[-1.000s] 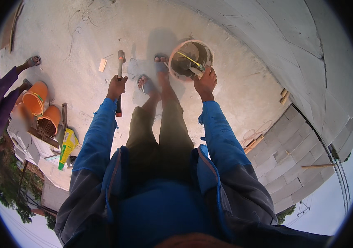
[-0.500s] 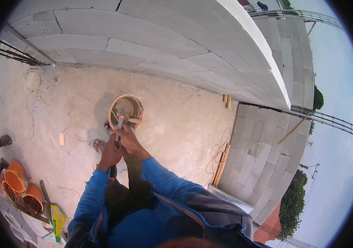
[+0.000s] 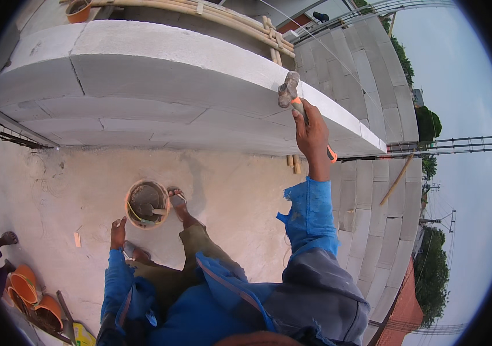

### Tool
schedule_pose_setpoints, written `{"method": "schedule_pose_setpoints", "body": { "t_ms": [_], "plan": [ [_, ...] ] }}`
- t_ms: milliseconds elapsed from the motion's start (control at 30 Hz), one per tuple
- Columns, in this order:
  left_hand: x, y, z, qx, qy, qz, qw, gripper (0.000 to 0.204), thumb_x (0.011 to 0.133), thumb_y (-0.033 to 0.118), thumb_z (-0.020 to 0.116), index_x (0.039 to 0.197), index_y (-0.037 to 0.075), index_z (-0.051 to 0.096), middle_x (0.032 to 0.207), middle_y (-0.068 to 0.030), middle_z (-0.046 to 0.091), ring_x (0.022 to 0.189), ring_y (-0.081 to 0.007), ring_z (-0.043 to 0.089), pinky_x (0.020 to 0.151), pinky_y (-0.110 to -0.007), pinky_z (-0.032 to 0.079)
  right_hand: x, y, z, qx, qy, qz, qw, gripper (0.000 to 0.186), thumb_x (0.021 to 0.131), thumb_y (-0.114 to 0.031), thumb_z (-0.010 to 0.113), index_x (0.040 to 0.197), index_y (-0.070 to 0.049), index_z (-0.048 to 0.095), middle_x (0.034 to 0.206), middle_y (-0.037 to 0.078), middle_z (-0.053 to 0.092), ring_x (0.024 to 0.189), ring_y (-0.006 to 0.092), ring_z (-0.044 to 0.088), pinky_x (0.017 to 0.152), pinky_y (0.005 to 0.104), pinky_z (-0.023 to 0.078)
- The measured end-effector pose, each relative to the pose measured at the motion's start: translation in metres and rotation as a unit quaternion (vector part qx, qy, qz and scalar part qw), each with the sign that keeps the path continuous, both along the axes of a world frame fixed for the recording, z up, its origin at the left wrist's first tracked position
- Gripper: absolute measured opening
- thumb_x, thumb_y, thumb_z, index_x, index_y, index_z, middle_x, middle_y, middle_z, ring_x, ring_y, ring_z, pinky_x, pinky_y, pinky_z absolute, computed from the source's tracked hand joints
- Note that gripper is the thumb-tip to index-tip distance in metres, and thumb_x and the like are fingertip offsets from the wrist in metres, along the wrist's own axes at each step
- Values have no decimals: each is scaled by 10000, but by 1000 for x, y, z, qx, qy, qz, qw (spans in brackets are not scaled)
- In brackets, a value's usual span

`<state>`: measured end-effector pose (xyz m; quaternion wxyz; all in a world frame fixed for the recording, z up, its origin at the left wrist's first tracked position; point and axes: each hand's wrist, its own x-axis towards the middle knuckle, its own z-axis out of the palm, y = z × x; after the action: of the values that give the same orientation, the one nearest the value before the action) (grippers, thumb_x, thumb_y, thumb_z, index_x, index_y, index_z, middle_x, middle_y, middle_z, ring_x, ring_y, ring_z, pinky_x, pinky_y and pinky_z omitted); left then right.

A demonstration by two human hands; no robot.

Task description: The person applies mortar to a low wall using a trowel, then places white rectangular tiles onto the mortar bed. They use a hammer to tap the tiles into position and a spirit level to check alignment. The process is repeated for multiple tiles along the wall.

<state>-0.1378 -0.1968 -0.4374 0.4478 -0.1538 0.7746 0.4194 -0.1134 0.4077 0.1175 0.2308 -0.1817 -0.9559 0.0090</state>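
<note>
My right hand (image 3: 313,137) is wrapped around the orange and dark handle of a hammer (image 3: 288,90). Its blunt metal head is raised at the top edge of the pale block wall (image 3: 177,86); whether they touch cannot be told. Low at my left side hangs my left hand (image 3: 118,233), fingers slightly apart and nothing in them. Just beyond that hand, a round bucket (image 3: 129,214) of grey mortar stands on the floor by my feet. A trowel (image 3: 152,211) rests in the mortar.
Several orange buckets (image 3: 25,282) sit at lower left, beside another person's feet (image 3: 8,238). Bamboo poles (image 3: 211,12) and an orange bucket (image 3: 77,10) are beyond the wall. A second block wall (image 3: 373,213) rises at right, with a leaning wooden strut (image 3: 397,180).
My hands have parted. The right one has swung up and right with the hammer to the wall top; the left has dropped away. My view and feet have shifted, bringing the area beyond the wall into sight.
</note>
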Motion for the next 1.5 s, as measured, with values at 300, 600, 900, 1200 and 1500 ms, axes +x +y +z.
{"method": "schedule_pose_setpoints", "body": {
  "t_ms": [300,600,900,1200,1500],
  "plan": [
    [81,145,-30,128,-25,265,955,1118,911,528,794,1644,-88,217,1627,-276,442,1496,-340,451,1209,-448,374,-7,138,-16,-39,-125,86,988,439,1042,-284,692,1424,-69,654,1062,134,640,949,276,621,847,375,509],
    [74,219,-79,-351,-137,323,868,945,784,606,787,1437,-5,479,1443,-245,589,1370,-417,553,1167,-488,431,4,121,-5,-36,-103,95,990,715,1126,-553,452,1641,-58,417,1420,198,606,1296,307,603,1096,452,470],
    [82,186,-10,129,-66,541,828,272,1076,284,580,1100,20,638,843,-82,593,677,-208,616,624,-409,548,47,41,-60,-56,80,169,981,207,1111,-141,599,1244,15,622,1193,142,673,1107,217,669,988,350,537],
    [63,113,347,315,5,564,763,147,1091,217,569,1067,71,574,782,-21,534,658,-169,531,693,-390,510,109,-271,-226,-490,-208,289,796,307,895,-167,781,1145,-7,705,964,160,712,795,269,715,710,374,553],
    [73,-28,491,176,211,233,933,656,1067,564,568,1128,-63,746,1027,-158,764,895,-217,709,893,-347,552,73,-385,-41,-570,-231,289,734,411,954,-356,785,806,16,693,629,49,579,630,103,517,569,344,432]
  ]
}}
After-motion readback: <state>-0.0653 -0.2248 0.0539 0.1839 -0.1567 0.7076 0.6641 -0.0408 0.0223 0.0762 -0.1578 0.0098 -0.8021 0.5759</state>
